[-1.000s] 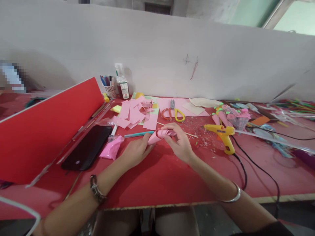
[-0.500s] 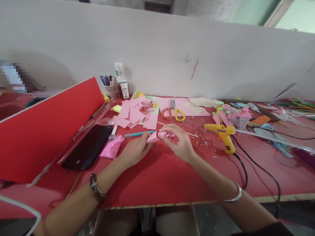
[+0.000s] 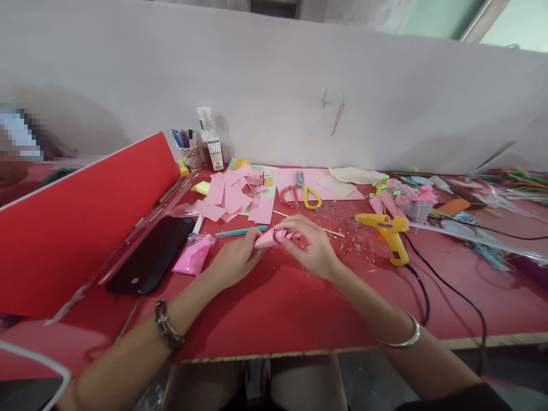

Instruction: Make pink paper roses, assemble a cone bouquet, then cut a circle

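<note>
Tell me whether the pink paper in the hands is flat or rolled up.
Rolled. The pink paper curls into a cone-like roll between the left hand and right hand, unlike the flat pink sheets behind.

My two bare forearms enter from the lower edge and converge toward the centre. My left hand lies palm down, knuckles up, its fingers extended forward and pinched together at the tips; a dark beaded band circles the left wrist. My right hand faces it from the other side, wrist slightly raised, fingers curled inward and downward with the thumb tucked beneath them. The fingertips of both hands nearly meet, closed on the same small piece between them. A thin silver bangle sits on my right forearm, well back from the wrist. Both elbows lie out of view
</note>
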Demonstrator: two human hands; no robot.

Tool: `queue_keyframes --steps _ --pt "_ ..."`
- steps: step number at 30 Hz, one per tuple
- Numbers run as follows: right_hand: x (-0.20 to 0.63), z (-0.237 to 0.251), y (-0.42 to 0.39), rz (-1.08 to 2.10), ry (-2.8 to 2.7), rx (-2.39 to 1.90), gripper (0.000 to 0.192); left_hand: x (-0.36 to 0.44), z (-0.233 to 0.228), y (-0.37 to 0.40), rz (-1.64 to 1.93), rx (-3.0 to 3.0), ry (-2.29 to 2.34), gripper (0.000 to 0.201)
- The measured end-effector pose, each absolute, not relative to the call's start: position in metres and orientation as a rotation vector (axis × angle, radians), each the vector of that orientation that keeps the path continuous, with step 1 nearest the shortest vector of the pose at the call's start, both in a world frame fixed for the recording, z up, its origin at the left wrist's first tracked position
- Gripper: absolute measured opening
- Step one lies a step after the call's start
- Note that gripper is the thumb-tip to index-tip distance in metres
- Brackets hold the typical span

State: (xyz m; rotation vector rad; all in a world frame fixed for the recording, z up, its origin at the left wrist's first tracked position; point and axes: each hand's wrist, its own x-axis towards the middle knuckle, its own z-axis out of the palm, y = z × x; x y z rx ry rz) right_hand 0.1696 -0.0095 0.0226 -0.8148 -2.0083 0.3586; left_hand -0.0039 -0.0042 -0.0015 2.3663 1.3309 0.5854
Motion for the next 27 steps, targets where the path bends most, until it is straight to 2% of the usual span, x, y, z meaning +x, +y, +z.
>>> queue_keyframes --steps 7,21,27 --pt "0.1715 0.0225 -0.0082 0.292 -2.041 -0.784 0.009 -0.0036 -0.0022 -0.0036 0.587 2.352 1.318 0.014" --pt "0.1690 0.0191 -0.0104 0.350 -2.081 -0.778 0.026 -0.0036 -0.0022 -0.0048 0.594 2.317 1.246 0.014" --pt "0.1698 0.0195 -0.0129 0.462 -2.034 -0.771 0.053 -0.0048 -0.0030 -0.0037 0.762 2.166 1.011 0.009"
